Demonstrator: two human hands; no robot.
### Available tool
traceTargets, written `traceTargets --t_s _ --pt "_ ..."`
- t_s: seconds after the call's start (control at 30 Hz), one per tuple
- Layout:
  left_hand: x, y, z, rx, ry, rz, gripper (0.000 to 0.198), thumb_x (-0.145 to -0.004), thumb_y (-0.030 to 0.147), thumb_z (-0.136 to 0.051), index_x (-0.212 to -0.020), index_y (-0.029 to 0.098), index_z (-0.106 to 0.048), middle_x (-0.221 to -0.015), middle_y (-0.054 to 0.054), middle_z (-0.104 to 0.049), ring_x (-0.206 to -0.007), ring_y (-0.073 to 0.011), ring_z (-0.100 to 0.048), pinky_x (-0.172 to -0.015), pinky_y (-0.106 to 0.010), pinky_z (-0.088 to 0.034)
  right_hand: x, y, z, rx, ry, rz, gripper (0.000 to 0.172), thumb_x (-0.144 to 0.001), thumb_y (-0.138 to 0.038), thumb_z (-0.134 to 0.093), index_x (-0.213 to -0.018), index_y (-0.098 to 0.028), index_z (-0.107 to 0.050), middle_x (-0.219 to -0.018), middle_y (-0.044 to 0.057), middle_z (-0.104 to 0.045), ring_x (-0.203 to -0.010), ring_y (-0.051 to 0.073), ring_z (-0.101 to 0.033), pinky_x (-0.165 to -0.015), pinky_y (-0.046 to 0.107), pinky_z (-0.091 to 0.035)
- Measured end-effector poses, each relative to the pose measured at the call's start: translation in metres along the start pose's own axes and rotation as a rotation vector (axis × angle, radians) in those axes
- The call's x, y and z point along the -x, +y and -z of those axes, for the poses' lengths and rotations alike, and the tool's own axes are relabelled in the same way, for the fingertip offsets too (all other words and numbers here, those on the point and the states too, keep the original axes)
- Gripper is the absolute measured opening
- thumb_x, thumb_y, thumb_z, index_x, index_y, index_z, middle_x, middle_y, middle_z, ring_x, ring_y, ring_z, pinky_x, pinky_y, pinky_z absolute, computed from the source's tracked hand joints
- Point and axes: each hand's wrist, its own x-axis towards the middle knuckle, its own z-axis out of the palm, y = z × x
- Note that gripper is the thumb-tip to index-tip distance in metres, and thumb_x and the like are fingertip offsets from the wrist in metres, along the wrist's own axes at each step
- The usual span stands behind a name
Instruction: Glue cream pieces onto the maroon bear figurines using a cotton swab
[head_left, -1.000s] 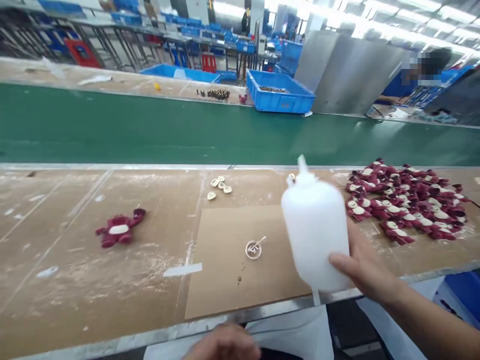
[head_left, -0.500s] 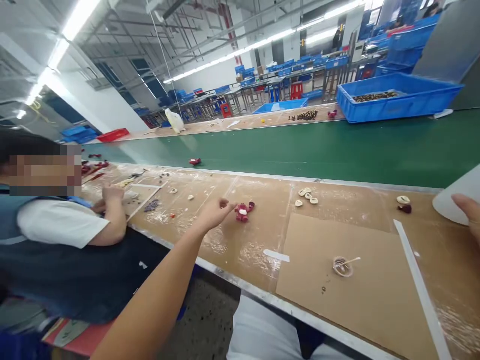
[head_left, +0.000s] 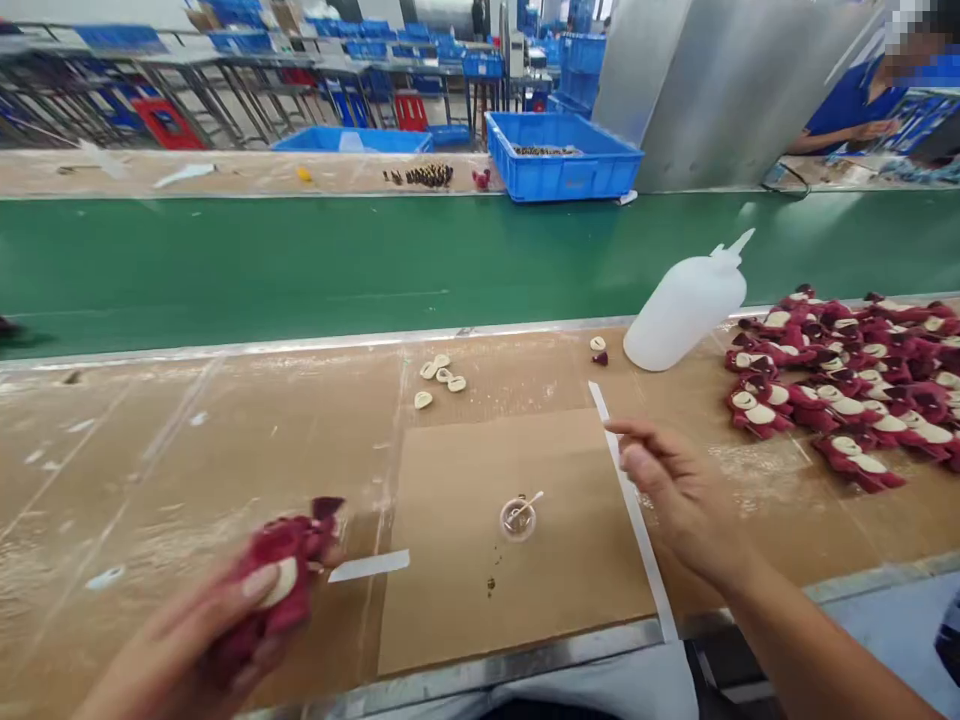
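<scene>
My left hand (head_left: 202,620) is closed around a dark red toy figure (head_left: 289,560) with a cream oval patch, at the lower left above the table; motion blurs it slightly. My right hand (head_left: 675,490) hovers beside the right edge of a cardboard sheet (head_left: 450,580), index finger stretched out and thumb apart, with nothing visible in it. On the sheet, a small clear cup (head_left: 517,522) has a cotton swab (head_left: 534,498) resting in it. Beyond the sheet lie several cream oval pieces (head_left: 442,375). Another cream piece (head_left: 597,343) lies by a small dark red piece (head_left: 600,358).
A white squeeze bottle (head_left: 679,310) leans near the table's far edge. Many dark red figures (head_left: 847,380) are heaped at the right. Behind runs a green conveyor belt (head_left: 300,260), with a blue bin (head_left: 562,165) on its far side. A person (head_left: 847,110) sits at the upper right.
My left hand has taken hold of the dark red toy figure and lifted it. My right hand has moved away from the white bottle. The view has turned right.
</scene>
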Motion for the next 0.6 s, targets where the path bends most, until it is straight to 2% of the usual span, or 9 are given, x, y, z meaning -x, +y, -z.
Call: traceTargets --t_s 0.03,0.1,0.13,0.2,0.27,0.37,0.5,0.6 --pt "0.013 -0.007 -0.013 0.028 -0.029 0.053 0.067 -0.055 0.046 -0.105 -0.112 0.024 -0.079 -0.092 -0.004 -0.083 -0.054 -0.0082 -0.053 -0.046 -0.015 -0.046 0.006 -0.008 -0.007 -0.026 -0.111 -0.005 0.034 -0.110 -0.049 -0.061 -0.125 -0.022 -0.073 -0.080 -0.002 -0.065 -0.065 0.011 -0.065 -0.058 0.020 -0.056" --pt "0.035 -0.018 -0.043 0.084 -0.100 0.153 0.077 -0.057 0.058 -0.103 -0.122 0.026 -0.076 -0.095 -0.008 -0.081 -0.052 -0.0068 -0.049 -0.045 -0.015 -0.044 0.012 -0.016 -0.021 -0.073 -0.262 -0.010 0.037 -0.108 -0.048 -0.065 -0.135 -0.023 -0.070 -0.085 -0.002 -0.066 -0.068 0.011 -0.067 -0.059 0.019 -0.058" --pt "0.043 -0.023 -0.056 0.106 -0.123 0.147 0.079 -0.061 0.060 -0.102 -0.129 0.028 -0.074 -0.097 -0.008 -0.081 -0.052 -0.0062 -0.049 -0.045 -0.015 -0.041 0.012 -0.017 -0.026 -0.088 -0.310 -0.010 0.036 -0.108 -0.046 -0.067 -0.137 -0.024 -0.069 -0.087 -0.002 -0.067 -0.070 0.011 -0.068 -0.059 0.019 -0.058" --pt "0.052 -0.033 -0.073 0.158 -0.166 0.101 0.070 -0.072 0.058 -0.097 -0.133 0.032 -0.072 -0.100 -0.007 -0.078 -0.056 -0.0075 -0.052 -0.046 -0.014 -0.041 0.012 -0.015 -0.036 -0.096 -0.368 0.002 0.028 -0.110 -0.039 -0.066 -0.134 -0.027 -0.071 -0.089 -0.002 -0.068 -0.073 0.010 -0.068 -0.062 0.018 -0.057" --pt "0.057 -0.044 -0.075 0.236 -0.258 0.136 0.060 -0.083 0.055 -0.090 -0.136 0.034 -0.072 -0.104 -0.007 -0.077 -0.058 -0.0086 -0.055 -0.046 -0.016 -0.043 0.013 -0.013 -0.042 -0.085 -0.385 0.034 0.017 -0.110 -0.031 -0.065 -0.124 -0.028 -0.075 -0.093 -0.002 -0.070 -0.080 0.009 -0.069 -0.068 0.017 -0.058" --pt "0.063 -0.057 -0.067 0.363 -0.404 0.272 0.059 -0.090 0.059 -0.083 -0.143 0.035 -0.071 -0.109 -0.011 -0.079 -0.059 -0.0110 -0.062 -0.049 -0.020 -0.050 0.015 -0.014 -0.043 -0.047 -0.379 0.108 0.014 -0.109 -0.021 -0.065 -0.115 -0.026 -0.077 -0.101 -0.001 -0.073 -0.090 0.008 -0.071 -0.078 0.016 -0.057" --pt "0.071 -0.064 -0.064 0.411 -0.441 0.295 0.063 -0.086 0.062 -0.086 -0.142 0.036 -0.073 -0.121 -0.014 -0.080 -0.067 -0.0173 -0.072 -0.053 -0.024 -0.057 0.018 -0.023 -0.037 0.020 -0.351 0.191 0.013 -0.107 -0.013 -0.067 -0.115 -0.021 -0.075 -0.102 -0.001 -0.073 -0.093 0.007 -0.071 -0.083 0.015 -0.055" --pt "0.073 -0.070 -0.068 0.396 -0.463 0.292 0.068 -0.081 0.067 -0.087 -0.139 0.033 -0.076 -0.124 -0.015 -0.080 -0.069 -0.0176 -0.074 -0.057 -0.024 -0.058 0.024 -0.027 -0.034 0.089 -0.275 0.229 0.010 -0.107 -0.014 -0.068 -0.113 -0.020 -0.073 -0.101 -0.001 -0.075 -0.094 0.008 -0.071 -0.085 0.017 -0.055"
